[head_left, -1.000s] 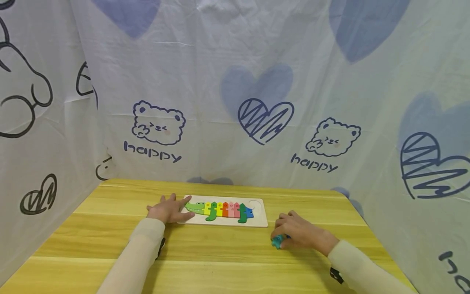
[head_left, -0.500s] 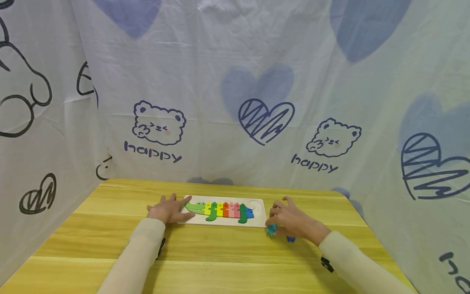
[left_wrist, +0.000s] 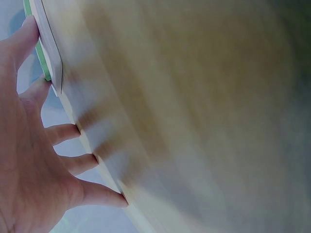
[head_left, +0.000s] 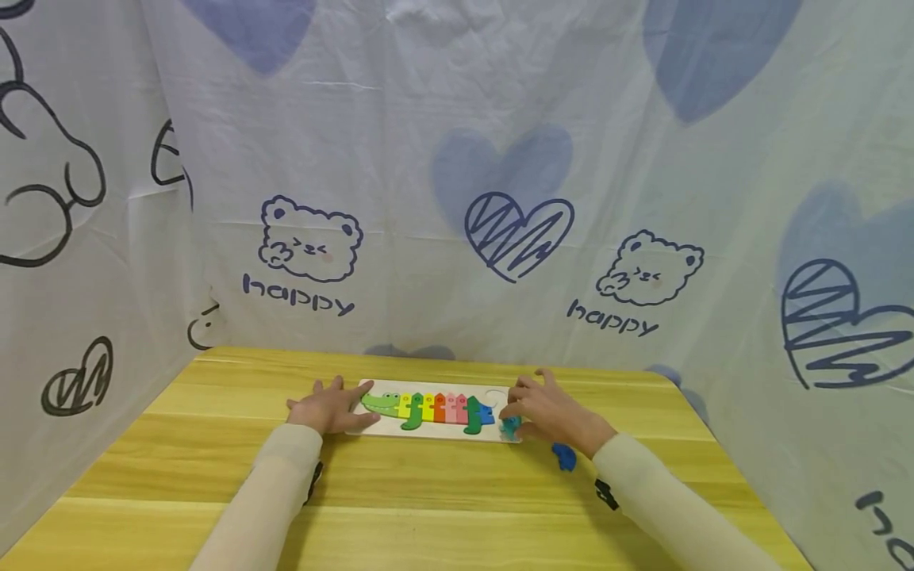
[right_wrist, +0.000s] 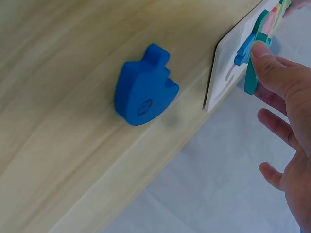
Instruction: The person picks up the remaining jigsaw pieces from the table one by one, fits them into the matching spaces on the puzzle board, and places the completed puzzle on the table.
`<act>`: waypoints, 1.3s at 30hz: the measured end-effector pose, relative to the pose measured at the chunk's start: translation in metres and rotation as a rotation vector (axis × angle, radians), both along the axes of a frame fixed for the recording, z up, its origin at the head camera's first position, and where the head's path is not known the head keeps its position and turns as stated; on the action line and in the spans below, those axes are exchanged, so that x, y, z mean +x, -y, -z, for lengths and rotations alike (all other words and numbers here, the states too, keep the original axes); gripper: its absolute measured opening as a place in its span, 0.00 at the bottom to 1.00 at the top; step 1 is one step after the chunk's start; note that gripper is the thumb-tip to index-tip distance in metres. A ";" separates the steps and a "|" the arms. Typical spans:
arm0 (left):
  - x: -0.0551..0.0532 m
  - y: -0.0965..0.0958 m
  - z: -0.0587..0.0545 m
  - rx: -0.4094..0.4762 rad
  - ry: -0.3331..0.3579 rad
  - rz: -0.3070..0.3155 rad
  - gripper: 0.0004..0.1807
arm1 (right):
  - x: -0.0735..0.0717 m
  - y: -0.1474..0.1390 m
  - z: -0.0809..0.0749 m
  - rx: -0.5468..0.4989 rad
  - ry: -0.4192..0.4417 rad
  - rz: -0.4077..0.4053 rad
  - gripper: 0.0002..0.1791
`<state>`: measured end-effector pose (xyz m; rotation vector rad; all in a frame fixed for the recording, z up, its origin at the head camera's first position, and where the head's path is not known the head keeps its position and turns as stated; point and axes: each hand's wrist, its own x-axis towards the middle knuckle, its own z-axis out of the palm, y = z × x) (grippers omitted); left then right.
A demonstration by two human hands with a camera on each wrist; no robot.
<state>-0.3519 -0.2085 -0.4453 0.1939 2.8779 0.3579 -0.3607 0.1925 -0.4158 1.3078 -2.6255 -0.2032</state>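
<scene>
A crocodile puzzle board (head_left: 428,431), pale with a row of coloured pieces, lies on the table. My left hand (head_left: 323,408) is spread at its left end, thumb and index finger on the board and the other fingertips on the table, as the left wrist view shows. Over the board's right end my right hand (head_left: 553,412) pinches a teal puzzle piece (head_left: 510,428) between thumb and fingers, beside the fitted blue piece (head_left: 487,415). In the right wrist view the teal piece (right_wrist: 250,80) stands edge-on behind the thumb, its face hidden.
A loose blue puzzle piece (head_left: 564,456) lies on the wooden table (head_left: 428,492), right of the board and near the right wrist. A white cloth (head_left: 400,119) printed with hearts and bears hangs behind the table and along both sides.
My right hand has carried the teal piece left and away from me, from the bare table to the board's right end. The loose blue piece is now uncovered. My left hand stays put.
</scene>
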 end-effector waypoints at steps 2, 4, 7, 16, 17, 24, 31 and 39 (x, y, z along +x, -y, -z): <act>0.001 0.000 -0.001 0.000 0.000 0.001 0.45 | -0.002 0.002 0.000 -0.001 -0.007 0.008 0.18; 0.002 0.000 -0.001 -0.002 0.001 0.000 0.45 | -0.005 0.004 0.001 0.002 -0.007 0.021 0.18; 0.002 -0.001 -0.002 -0.002 0.001 0.000 0.45 | -0.011 0.005 0.003 0.006 -0.002 0.048 0.19; 0.004 -0.002 -0.003 -0.001 0.004 -0.005 0.44 | -0.022 0.012 0.005 0.031 0.014 0.151 0.18; 0.004 -0.002 -0.003 -0.001 0.005 -0.005 0.44 | -0.023 0.013 0.005 0.033 0.019 0.160 0.18; 0.004 -0.002 -0.004 -0.003 0.002 -0.002 0.45 | -0.029 0.018 0.011 0.022 0.062 0.199 0.19; 0.001 -0.001 -0.001 -0.003 -0.003 0.001 0.45 | -0.031 0.022 0.013 0.006 0.081 0.216 0.19; 0.001 -0.001 -0.001 -0.004 0.000 -0.001 0.45 | -0.034 0.023 0.016 0.002 0.085 0.200 0.18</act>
